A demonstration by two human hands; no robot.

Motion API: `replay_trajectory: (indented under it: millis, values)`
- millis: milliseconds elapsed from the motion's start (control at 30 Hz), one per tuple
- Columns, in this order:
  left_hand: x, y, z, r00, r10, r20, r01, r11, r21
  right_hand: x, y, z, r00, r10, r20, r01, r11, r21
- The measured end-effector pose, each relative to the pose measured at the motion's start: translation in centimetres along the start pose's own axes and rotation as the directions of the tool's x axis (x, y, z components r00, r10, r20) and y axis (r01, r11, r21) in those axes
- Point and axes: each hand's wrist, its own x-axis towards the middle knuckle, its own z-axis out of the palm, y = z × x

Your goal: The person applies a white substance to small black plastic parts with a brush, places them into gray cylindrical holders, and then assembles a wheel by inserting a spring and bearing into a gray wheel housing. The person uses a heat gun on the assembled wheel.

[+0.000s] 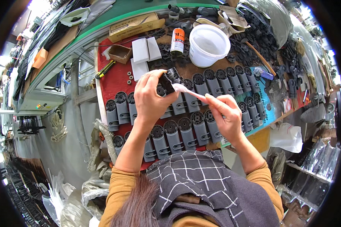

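My left hand (150,94) grips a black plastic part (171,76) above the table, its fingers wrapped round the part's left side. Between the fingers of my right hand (227,114) is the thin pinkish handle of a small brush (192,92). The brush's whitish tip touches the lower right side of the black part. Below both hands stand rows of grey tubular parts (171,136) with round black ends, each with small loops at its side. My hands hide some of these.
Behind the rows are a white bucket (207,53), an orange-and-white spray can (177,42), white boxes (141,51), a small brown box (120,54) and a long carton (134,27). A yellow utility knife (105,70) lies left. Black parts (259,28) pile up at the far right.
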Motion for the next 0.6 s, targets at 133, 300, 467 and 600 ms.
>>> replay_trajectory:
  millis: [133,300,467,600]
  values:
    - [-0.4,-0.1,0.0,0.997,-0.045,0.056,0.049,0.996,-0.072,-0.4,0.0,0.3,0.971,0.222,-0.083,-0.229,0.971,-0.075]
    - [-1.0,0.6,0.2,0.996,0.076,0.041,-0.074,0.996,-0.042,0.4,0.0,0.9,0.997,0.037,-0.067,-0.041,0.998,-0.052]
    - [-1.0,0.6,-0.4,0.995,0.076,0.071,-0.075,0.997,-0.016,0.5,0.1,0.8,0.991,0.088,-0.101,-0.093,0.995,-0.041]
    - [-1.2,0.1,-0.6,0.992,-0.087,0.094,0.107,0.968,-0.227,-0.2,0.5,0.8,0.966,0.194,-0.168,-0.204,0.978,-0.039]
